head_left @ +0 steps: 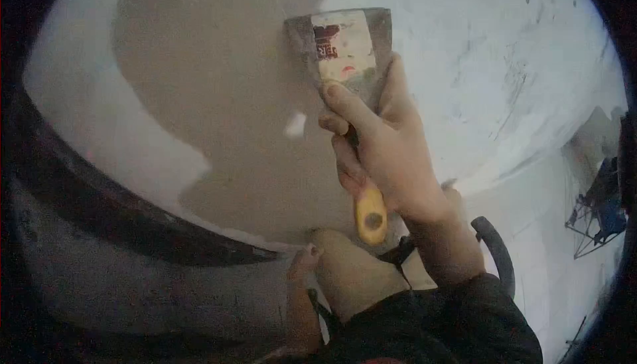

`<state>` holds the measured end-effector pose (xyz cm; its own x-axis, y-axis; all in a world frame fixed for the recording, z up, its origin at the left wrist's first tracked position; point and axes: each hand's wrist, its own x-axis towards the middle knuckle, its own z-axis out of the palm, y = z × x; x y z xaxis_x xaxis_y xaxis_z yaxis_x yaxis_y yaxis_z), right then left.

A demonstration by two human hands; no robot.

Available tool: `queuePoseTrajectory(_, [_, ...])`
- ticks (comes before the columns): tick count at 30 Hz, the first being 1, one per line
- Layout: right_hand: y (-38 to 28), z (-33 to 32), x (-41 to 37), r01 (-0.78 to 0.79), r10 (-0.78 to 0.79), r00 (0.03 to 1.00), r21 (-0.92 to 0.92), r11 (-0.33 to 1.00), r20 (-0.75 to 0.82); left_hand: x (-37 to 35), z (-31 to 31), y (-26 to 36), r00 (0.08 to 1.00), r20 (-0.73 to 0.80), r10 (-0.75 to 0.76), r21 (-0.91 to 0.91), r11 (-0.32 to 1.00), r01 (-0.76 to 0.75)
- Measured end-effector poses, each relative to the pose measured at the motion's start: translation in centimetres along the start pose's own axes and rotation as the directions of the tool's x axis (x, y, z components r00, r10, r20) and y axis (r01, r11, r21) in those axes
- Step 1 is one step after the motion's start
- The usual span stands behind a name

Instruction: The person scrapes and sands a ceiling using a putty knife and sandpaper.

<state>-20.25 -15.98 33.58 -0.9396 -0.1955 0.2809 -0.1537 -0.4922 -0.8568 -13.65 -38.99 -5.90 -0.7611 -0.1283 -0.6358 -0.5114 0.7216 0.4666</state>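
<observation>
R hand [398,158] w/ scraper [348,65], ample surf. [424,12] past edge [342,12]

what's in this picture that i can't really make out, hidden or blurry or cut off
All in the head view:
Scraper label: worn and blurred, full wording unreadable.
Yellow handle: upper part mostly hidden by the right hand.
Left hand: dim and blurred, grip unclear.
Dark object at right: too dim to identify, cut off by black lens rim.
</observation>
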Motion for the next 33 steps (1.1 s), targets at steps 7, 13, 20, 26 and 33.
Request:
queuePoseTrajectory(7, [1.3,0.2,0.5,0.031,-0.031,1.0,-0.014,0.999,-0.001,4.9,1.8,-4.1,0.985,-0.092,0.143,0.132,0.983,-0.13])
queuePoseTrajectory(13, [2.5,0.3,1.2,0.069,-0.07,0.997,-0.018,0.997,-0.022,2.6,0.4,-1.9,0.996,-0.043,0.082,0.122,0.99,-0.076])
queuePoseTrajectory(20, [3.1,0.2,1.8,0.104,-0.104,0.994,-0.016,0.994,-0.038,5.5,0.7,-3.0,0.997,0.012,0.077,0.027,0.997,-0.077])
queuePoseTrajectory(26, [3.1,0.3,1.4,0.082,-0.082,0.996,0.01,0.997,-0.034,5.2,0.9,-3.1,0.993,-0.003,0.114,0.036,0.993,-0.114])
queuePoseTrajectory(33, [3.0,0.3,2.0,0.104,-0.104,0.995,0.057,0.993,-0.013,3.5,0.5,-1.0,0.991,-0.077,0.106,0.144,0.985,-0.094])
